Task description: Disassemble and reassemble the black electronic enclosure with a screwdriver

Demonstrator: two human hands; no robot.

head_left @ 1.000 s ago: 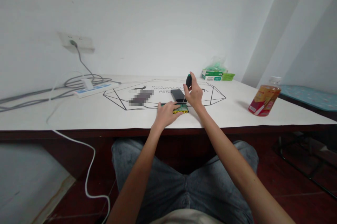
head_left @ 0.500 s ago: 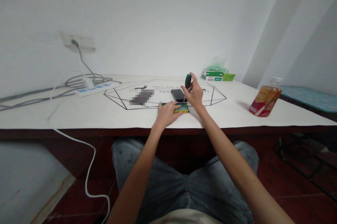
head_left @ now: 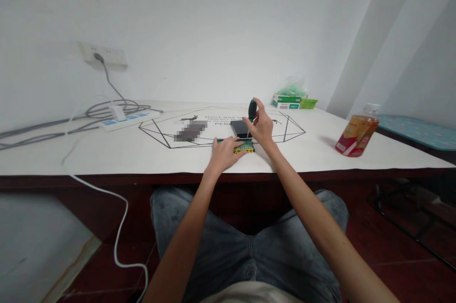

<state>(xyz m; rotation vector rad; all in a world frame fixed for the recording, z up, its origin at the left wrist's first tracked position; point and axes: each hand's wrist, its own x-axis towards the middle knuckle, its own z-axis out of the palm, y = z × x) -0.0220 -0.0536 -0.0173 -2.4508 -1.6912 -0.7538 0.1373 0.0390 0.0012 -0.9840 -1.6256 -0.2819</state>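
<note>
My right hand (head_left: 262, 127) grips the black-and-green handle of a screwdriver (head_left: 252, 110), held nearly upright. Its thin shaft points down at a flat green-and-yellow piece (head_left: 245, 149); whether the tip touches is too small to tell. With fingers over the top and the thumb along the near edge, my left hand (head_left: 225, 152) holds that piece on the table and covers its left part. Just behind lies a dark flat box (head_left: 241, 129), partly hidden by my right hand.
A bottle of reddish drink (head_left: 357, 131) stands at the right. Green-and-white boxes (head_left: 286, 101) with a plastic bag sit at the back. On the left lie a power strip (head_left: 130, 120) and grey cables; a white cord (head_left: 121, 196) hangs over the table (head_left: 107, 158) edge. A blurred-out patch covers something left of centre.
The screwdriver handle has turned slightly in my right hand's fingers and stands a little differently tilted. My left hand stays on the green-and-yellow piece. The whole view has shifted very slightly.
</note>
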